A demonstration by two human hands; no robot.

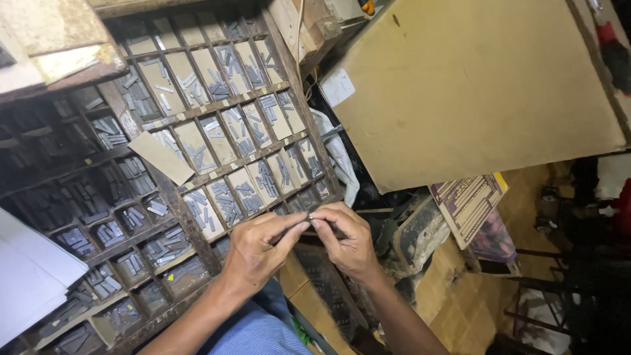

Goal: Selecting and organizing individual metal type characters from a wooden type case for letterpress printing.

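Both hands, left hand [259,246] and right hand [345,240], meet just below the compartmented wooden type case [197,131], fingers pinched together on a small grey metal sort [311,215], seemingly being checked before careful placement.

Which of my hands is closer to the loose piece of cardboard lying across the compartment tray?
Left. Your left hand is below and right of the cardboard piece, over the tray. Your right hand sits farther right, fingertips meeting the left's on a small metal piece.
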